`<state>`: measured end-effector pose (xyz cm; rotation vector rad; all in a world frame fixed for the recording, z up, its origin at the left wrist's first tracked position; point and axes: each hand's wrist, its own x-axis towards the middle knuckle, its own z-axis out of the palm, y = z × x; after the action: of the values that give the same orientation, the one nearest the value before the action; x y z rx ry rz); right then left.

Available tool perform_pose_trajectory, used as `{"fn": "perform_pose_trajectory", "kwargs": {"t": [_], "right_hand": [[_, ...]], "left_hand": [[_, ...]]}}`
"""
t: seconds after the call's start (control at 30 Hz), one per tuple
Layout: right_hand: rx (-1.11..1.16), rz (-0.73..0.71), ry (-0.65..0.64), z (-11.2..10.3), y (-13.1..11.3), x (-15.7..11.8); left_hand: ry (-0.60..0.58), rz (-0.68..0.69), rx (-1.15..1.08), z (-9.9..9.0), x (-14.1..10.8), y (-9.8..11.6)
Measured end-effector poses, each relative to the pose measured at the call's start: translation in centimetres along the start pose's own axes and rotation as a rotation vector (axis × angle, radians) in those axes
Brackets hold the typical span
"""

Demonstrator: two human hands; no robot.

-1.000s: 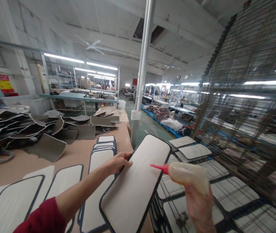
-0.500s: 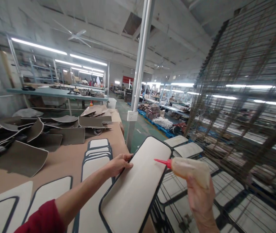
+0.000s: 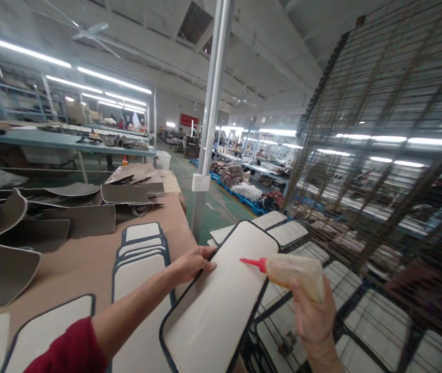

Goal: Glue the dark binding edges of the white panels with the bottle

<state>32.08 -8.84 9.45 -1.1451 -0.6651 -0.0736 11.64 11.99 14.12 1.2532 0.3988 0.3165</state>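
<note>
My left hand (image 3: 195, 262) grips the left edge of a white rounded panel with a dark border (image 3: 221, 300), thumb on its face. The panel is tilted, its far end raised. In my right hand (image 3: 314, 321) is a cloudy squeeze bottle (image 3: 296, 272) with a red nozzle, held on its side. The nozzle tip points left over the panel's upper part; whether it touches the surface I cannot tell. Under my left forearm lies a stack of similar dark-edged white panels (image 3: 141, 277).
A brown-topped table (image 3: 88, 264) carries curved grey sheets (image 3: 92, 220) at left. Close on the right stands a wire rack (image 3: 360, 171), its lower shelves holding white panels (image 3: 384, 316). A metal post (image 3: 207, 124) with a socket box rises beyond the table.
The view has turned slightly right, so the surroundings sit farther left. The bottle has shifted a little left over the panel. Both hands keep their hold.
</note>
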Motion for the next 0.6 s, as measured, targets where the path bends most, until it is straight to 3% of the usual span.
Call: {"fn": "perform_pose_trajectory", "kwargs": {"t": [0.17,0.3,0.4,0.5,0.53,0.6], "right_hand": [[0.016,0.201,-0.079,-1.0,-0.3,-4.1],[0.067,0.164,0.145,-2.8,-1.7,-1.2],[0.059,0.128,0.195,-4.5,-2.1,0.4],[0.054,0.213,0.142,-5.9,-0.7,-3.0],[0.100,0.326,0.092,-6.5,0.1,-4.7],[0.181,0.403,0.052,-8.2,1.4,-6.9]], "left_hand": [[0.002,-0.007,0.001,0.2,0.8,-0.4],[-0.037,-0.016,0.002,1.1,1.3,-0.6],[-0.070,-0.021,-0.006,2.5,1.8,-0.8],[-0.062,-0.035,0.014,3.6,2.7,-1.6],[-0.046,-0.040,0.023,3.8,3.1,-2.0],[-0.003,-0.045,0.035,4.0,4.0,-3.2]]}}
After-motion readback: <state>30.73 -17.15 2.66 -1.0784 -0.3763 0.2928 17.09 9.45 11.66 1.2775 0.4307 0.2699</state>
